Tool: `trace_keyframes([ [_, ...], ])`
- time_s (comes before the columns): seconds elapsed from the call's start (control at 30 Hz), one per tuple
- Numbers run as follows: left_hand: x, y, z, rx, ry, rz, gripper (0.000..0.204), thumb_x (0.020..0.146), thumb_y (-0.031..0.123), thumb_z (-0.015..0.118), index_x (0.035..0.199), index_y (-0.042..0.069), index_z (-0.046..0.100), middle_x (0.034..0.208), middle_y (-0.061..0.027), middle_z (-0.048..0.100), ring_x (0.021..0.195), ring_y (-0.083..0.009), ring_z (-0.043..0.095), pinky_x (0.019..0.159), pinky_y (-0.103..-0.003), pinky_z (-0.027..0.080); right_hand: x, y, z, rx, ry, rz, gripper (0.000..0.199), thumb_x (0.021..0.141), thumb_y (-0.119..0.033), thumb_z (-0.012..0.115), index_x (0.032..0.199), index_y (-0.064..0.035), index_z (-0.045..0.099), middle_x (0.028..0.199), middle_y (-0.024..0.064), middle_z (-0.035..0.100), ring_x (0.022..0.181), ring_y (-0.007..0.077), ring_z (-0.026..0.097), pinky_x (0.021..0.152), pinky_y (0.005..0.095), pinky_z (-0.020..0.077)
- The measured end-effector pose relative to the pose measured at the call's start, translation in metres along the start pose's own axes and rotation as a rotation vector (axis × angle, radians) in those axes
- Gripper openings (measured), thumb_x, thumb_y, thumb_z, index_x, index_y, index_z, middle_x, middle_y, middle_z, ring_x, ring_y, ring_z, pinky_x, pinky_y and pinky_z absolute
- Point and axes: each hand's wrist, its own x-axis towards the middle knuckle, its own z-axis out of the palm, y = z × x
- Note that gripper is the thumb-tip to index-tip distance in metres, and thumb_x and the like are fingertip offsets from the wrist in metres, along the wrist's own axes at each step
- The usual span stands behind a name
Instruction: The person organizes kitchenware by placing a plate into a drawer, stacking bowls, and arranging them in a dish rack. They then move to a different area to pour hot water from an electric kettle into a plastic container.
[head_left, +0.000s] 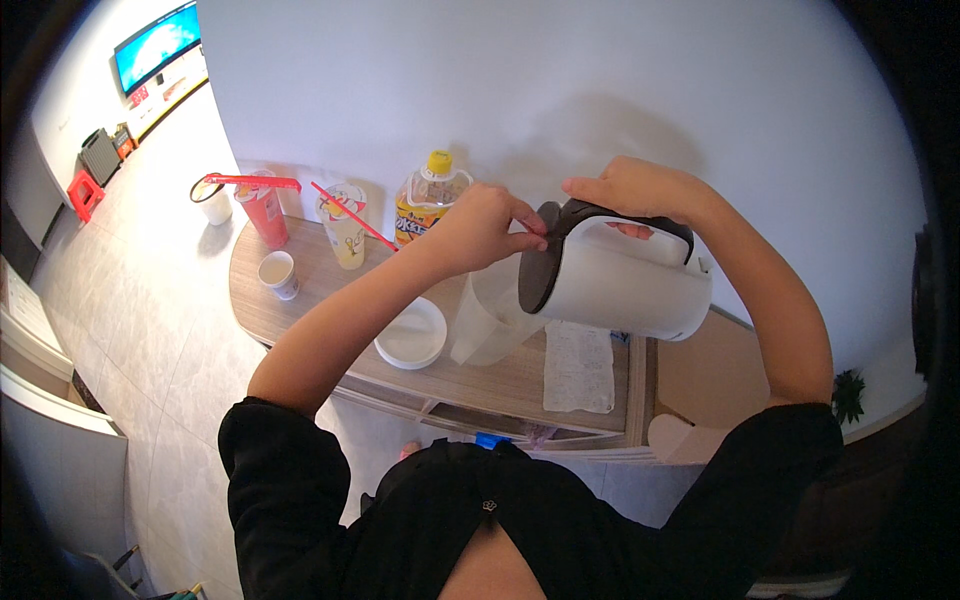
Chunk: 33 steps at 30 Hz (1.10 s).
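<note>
My right hand (635, 188) is wrapped round the black-topped handle of a white electric kettle (625, 292). The kettle is tipped on its side with its dark lid end facing left. At that end, the fingers and thumb of my left hand (488, 228) pinch the edge of the black kettle lid (538, 272). Below the lid stands a translucent plastic pitcher (482, 335), partly covered by the kettle and my left forearm. Whether anything runs from the kettle cannot be seen. A round white lid (412, 338) lies beside the pitcher.
On the wooden cabinet top (480, 385) stand a yellow-capped bottle (425, 205), a pale drink cup (344, 235), a red drink cup (263, 215) and a small paper cup (278, 275). A white cloth (579, 370) lies right, near a cardboard box (705, 370). The wall rises behind.
</note>
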Motion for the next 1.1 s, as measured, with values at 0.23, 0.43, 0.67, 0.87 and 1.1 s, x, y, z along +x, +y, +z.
trace_keyframes([
  [0.23,-0.009,-0.009,0.002,-0.106,-0.021,-0.117,0.017,0.07,0.019,0.069,0.08,0.005,0.067,0.065,-0.0116,0.062,0.055,-0.0203,0.055,0.055,-0.031,0.044,0.002,-0.015,0.001,-0.083,-0.017,0.013,0.064,0.083,-0.053,0.037,0.045,-0.0031,0.049,0.039,0.0069,0.044,0.035,0.0156,0.043,0.042,0.03,0.0376],
  [0.43,-0.013,-0.012,0.001,-0.09,-0.018,-0.127,0.018,0.07,0.021,0.069,0.082,0.007,0.068,0.063,-0.0113,0.06,0.052,-0.0192,0.052,0.054,-0.031,0.043,0.005,-0.022,0.003,-0.144,0.002,0.018,0.064,0.083,-0.054,0.036,0.044,-0.0035,0.048,0.038,0.0072,0.043,0.035,0.016,0.044,0.043,0.0312,0.0374],
  [0.67,-0.017,-0.005,-0.007,-0.055,-0.016,-0.152,0.018,0.07,0.02,0.069,0.082,0.006,0.068,0.069,-0.0123,0.062,0.06,-0.0235,0.058,0.06,-0.032,0.045,0.006,-0.032,0.004,-0.17,0.012,0.033,0.063,0.081,-0.053,0.038,0.054,-0.0004,0.058,0.047,0.0101,0.052,0.038,0.0189,0.048,0.043,0.0336,0.0394],
  [0.87,-0.022,-0.01,-0.007,-0.033,0.008,-0.146,0.018,0.069,0.019,0.069,0.081,0.005,0.068,0.076,-0.0122,0.064,0.07,-0.0258,0.06,0.067,-0.033,0.046,0.006,-0.042,0.006,-0.165,0.004,0.048,0.063,0.082,-0.052,0.038,0.047,-0.0009,0.05,0.042,0.009,0.046,0.036,0.0174,0.046,0.042,0.0309,0.0391],
  [1.1,-0.028,-0.017,-0.006,-0.049,0.024,-0.115,0.018,0.069,0.019,0.069,0.08,0.005,0.067,0.077,-0.0107,0.064,0.069,-0.024,0.059,0.063,-0.032,0.045,0.012,-0.048,0.006,-0.235,-0.036,-0.046,0.064,0.082,-0.053,0.038,0.048,-0.0005,0.05,0.042,0.0097,0.047,0.036,0.0178,0.046,0.041,0.0311,0.0395],
])
